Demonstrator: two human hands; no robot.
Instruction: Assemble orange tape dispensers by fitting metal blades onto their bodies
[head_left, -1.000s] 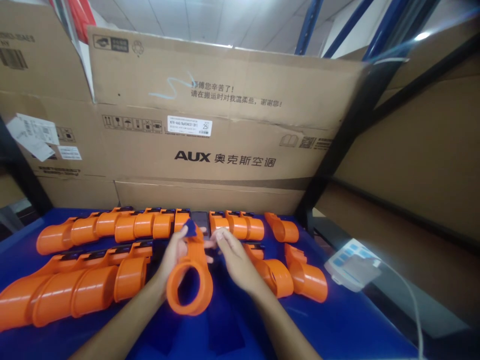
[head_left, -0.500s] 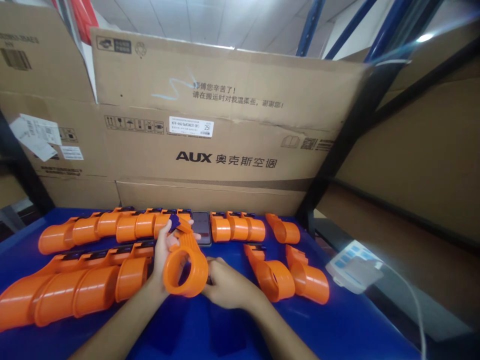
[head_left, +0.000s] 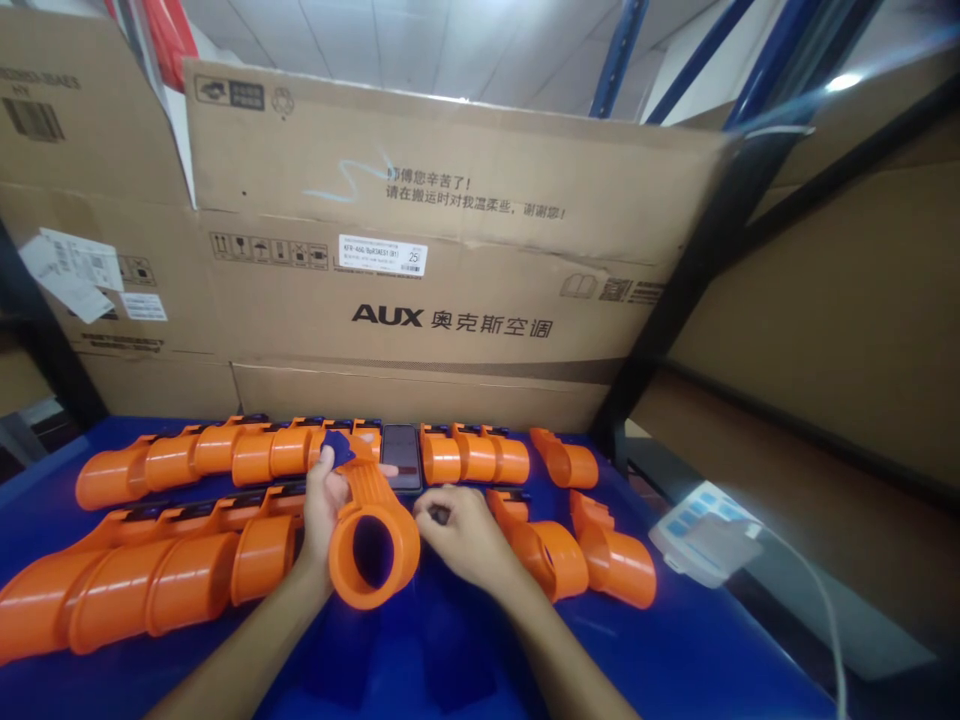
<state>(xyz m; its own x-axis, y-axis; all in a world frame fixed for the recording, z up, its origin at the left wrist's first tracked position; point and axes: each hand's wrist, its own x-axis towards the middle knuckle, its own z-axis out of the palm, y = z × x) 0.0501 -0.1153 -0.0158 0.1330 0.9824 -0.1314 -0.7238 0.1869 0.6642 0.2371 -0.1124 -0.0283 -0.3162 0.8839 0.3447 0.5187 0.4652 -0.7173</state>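
Observation:
My left hand (head_left: 324,500) is closed around the narrow upper part of an orange tape dispenser (head_left: 412,545), whose round ring faces me. A dark blue piece (head_left: 337,447) sits at the dispenser's top by my thumb. To the right of the ring, a small gap away, my right hand (head_left: 465,530) is curled with thumb and forefinger pinched. Something small and dark shows at those fingertips, too little to name. More orange dispensers stand on both sides, a front-row one (head_left: 262,560) by my left wrist and another (head_left: 559,560) beyond my right hand.
A phone (head_left: 401,450) lies on the blue tabletop (head_left: 390,670) between back-row dispensers. Behind rises a large cardboard panel (head_left: 480,260). A dark metal post (head_left: 667,290) slants up at the right. Past the right edge are a white power strip (head_left: 709,530) and its cable (head_left: 832,640).
My right hand has come out from behind the ring, moving right and slightly up. The dispenser in my left hand has turned a little, its ring now facing me more.

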